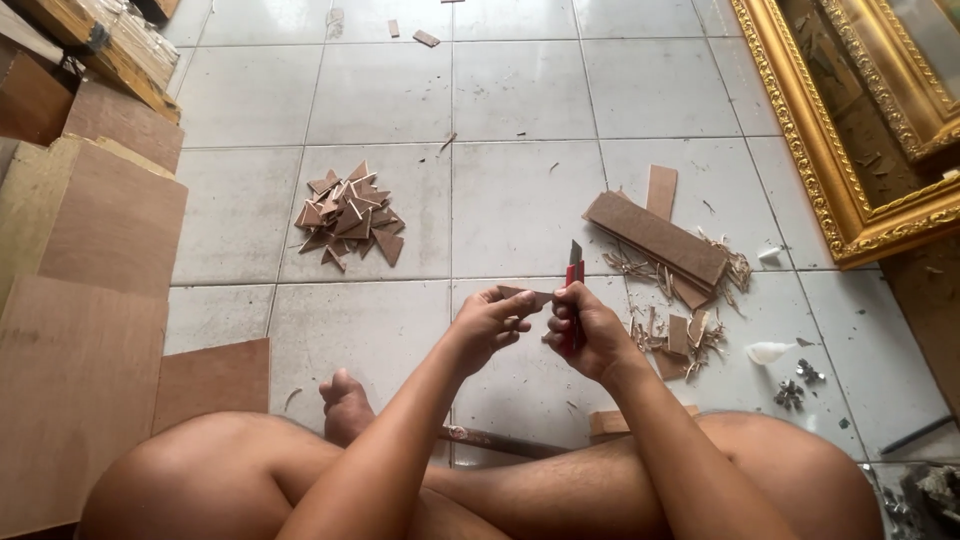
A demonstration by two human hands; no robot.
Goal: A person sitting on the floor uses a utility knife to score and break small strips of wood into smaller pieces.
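The left hand [492, 322] pinches a small wood piece [527, 296] between thumb and fingers, held above the tiled floor [520, 200] in front of the crossed legs. The right hand [585, 335] has its grip wrapped tight around a red utility knife [574, 275], blade up, just beside the piece. A pile of triangular offcuts [350, 215] lies well apart to the left, brown strips [655, 235] to the right.

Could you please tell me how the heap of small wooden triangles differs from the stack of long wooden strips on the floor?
The heap of small brown wooden triangles holds many short, pointed pieces tumbled loosely; the stack of long brown wooden strips holds a few flat rectangular boards laid over each other. The triangles lie on clean tile; pale curled shavings surround the strips. The triangles sit to the person's left, the strips to the right. Both look like the same thin brown wood.
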